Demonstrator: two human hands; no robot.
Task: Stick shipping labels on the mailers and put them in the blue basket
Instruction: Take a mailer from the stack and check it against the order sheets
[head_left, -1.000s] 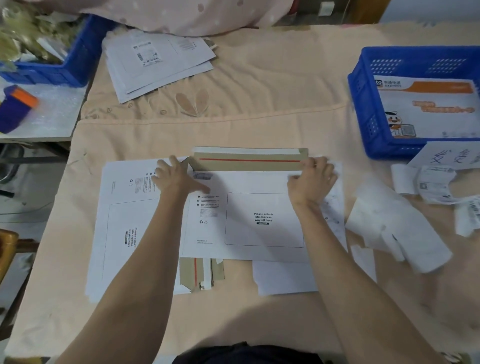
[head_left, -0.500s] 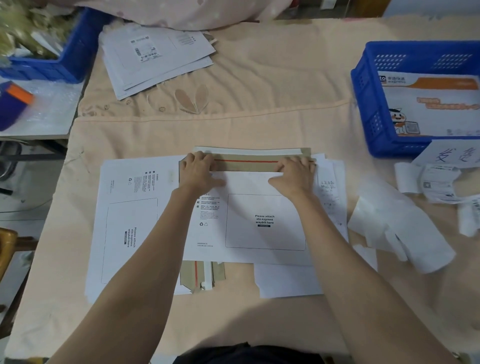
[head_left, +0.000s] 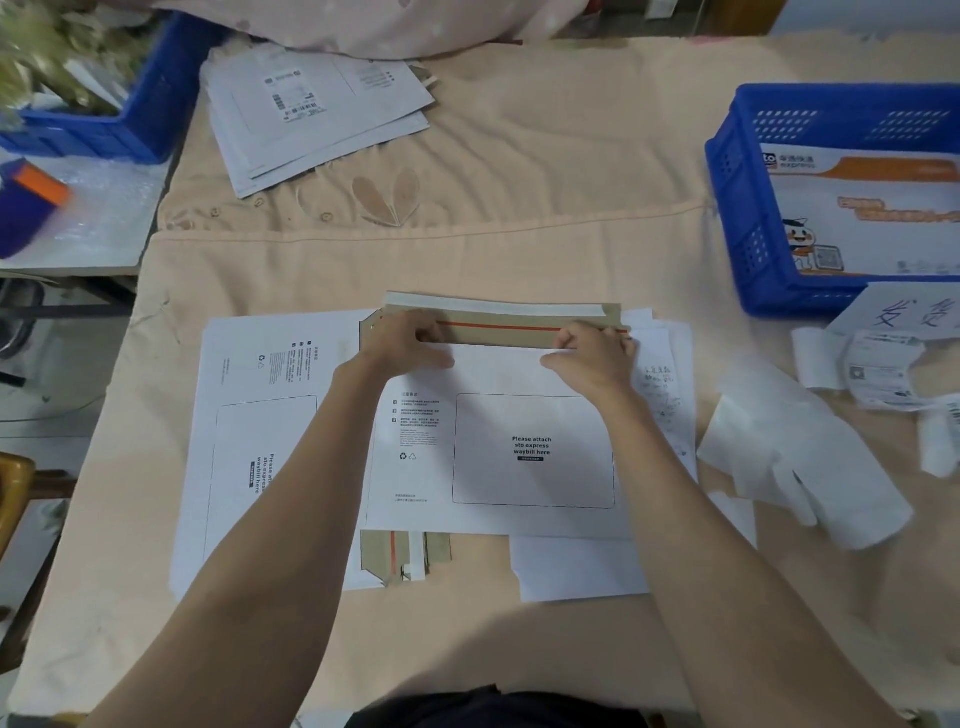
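Observation:
A white mailer (head_left: 519, 447) with an unfilled "Please attach waybill here" box lies flat in front of me. Its brown flap (head_left: 498, 328), with a red tear strip and a white adhesive liner, stands open along the far edge. My left hand (head_left: 410, 343) grips the flap's left end with curled fingers. My right hand (head_left: 592, 353) pinches the fold line near the right end. The blue basket (head_left: 727, 208) stands at the far right and holds an orange-and-white mailer. Loose shipping labels (head_left: 883, 374) lie below the basket.
A second white mailer (head_left: 260, 441) lies to the left, partly under the first. A labelled stack of mailers (head_left: 311, 109) sits at the back. White backing papers (head_left: 800, 457) lie at the right. Another blue basket (head_left: 145, 104) and a purple-orange object (head_left: 31, 202) occupy the left side table.
Both hands moved from the mailer's top corners inward onto the flap's fold line. Their fingers have curled over the flap.

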